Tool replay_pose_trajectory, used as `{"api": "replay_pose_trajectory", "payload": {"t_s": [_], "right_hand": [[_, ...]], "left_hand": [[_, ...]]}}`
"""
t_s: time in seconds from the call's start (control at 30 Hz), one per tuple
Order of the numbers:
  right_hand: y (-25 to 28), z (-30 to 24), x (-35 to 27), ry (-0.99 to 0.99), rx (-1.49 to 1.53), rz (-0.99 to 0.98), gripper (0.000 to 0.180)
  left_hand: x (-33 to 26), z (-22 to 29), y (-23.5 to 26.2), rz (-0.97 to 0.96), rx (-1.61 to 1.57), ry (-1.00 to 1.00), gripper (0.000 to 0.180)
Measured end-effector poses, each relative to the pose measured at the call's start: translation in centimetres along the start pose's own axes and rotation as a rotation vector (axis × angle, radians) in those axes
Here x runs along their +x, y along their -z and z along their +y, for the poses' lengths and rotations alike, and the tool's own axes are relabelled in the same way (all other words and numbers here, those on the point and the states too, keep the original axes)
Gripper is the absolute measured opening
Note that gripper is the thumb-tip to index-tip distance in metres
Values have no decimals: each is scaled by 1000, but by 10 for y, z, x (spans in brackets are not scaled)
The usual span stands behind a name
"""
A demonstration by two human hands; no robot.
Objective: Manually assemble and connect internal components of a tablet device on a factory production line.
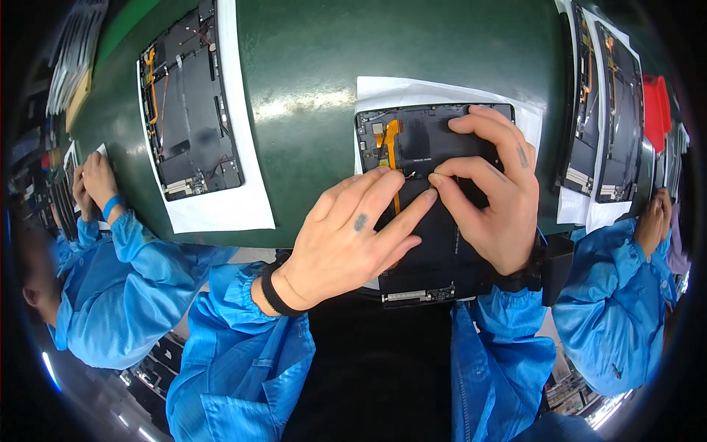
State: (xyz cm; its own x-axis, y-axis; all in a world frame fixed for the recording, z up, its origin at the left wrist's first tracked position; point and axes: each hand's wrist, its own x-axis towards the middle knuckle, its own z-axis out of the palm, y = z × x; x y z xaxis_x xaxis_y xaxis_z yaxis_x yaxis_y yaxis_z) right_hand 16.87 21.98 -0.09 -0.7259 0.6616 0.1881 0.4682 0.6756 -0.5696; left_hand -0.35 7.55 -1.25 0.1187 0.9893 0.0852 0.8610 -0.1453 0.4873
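Smooth glossy tabletop [309,169], matt tablet casing [433,254], matt paper sheet [401,88], shiny cloth sleeve [239,361]

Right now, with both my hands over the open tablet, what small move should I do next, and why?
Perhaps lift the right hand slightly, to check the spot beneath: its thumb and forefinger meet over the open tablet, hiding whatever they may hold, while the left hand partly covers the orange flex cable.
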Motion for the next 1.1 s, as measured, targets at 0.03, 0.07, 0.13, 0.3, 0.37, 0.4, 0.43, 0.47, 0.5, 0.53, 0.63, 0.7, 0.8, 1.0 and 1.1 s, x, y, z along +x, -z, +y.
{"api": "replay_pose_trajectory", "payload": {"t_s": [0.03,0.07,0.13,0.3,0.37,0.4,0.43,0.47,0.5,0.53,0.63,0.7,0.8,1.0,1.1], "right_hand": [[1,0,0,10,-9,-4,18],[2,-1,0,14,-12,0,18],[1,1,-1,-140,232,64,19],[12,10,-13,-46,127,74,24],[11,7,-15,-32,132,21,25],[9,7,-15,-26,131,22,25],[8,8,-13,-9,93,16,26],[7,9,-13,5,56,11,26],[7,11,-13,-3,68,17,24],[7,12,-12,-4,64,23,24],[8,10,-15,11,44,18,21],[15,-1,-18,31,123,69,19],[34,-25,-43,170,128,153,25],[40,-40,-84,327,165,152,23],[43,-34,-83,309,208,83,22]], "left_hand": [[2,2,2,-13,15,12,56],[3,3,3,-25,30,25,57],[4,3,4,-17,57,30,58],[5,2,3,-14,80,36,61],[7,1,1,9,79,19,63],[7,1,1,15,82,21,63],[7,0,1,31,75,27,63],[8,0,1,45,69,31,63],[11,0,2,56,-19,44,62],[11,1,4,57,-18,37,62],[-4,7,10,271,-297,36,48],[-22,19,19,111,-715,66,33],[-36,38,12,-189,-1365,242,29],[-31,62,-5,-109,-1657,378,25],[-25,58,-9,-64,-1487,232,18]]}}
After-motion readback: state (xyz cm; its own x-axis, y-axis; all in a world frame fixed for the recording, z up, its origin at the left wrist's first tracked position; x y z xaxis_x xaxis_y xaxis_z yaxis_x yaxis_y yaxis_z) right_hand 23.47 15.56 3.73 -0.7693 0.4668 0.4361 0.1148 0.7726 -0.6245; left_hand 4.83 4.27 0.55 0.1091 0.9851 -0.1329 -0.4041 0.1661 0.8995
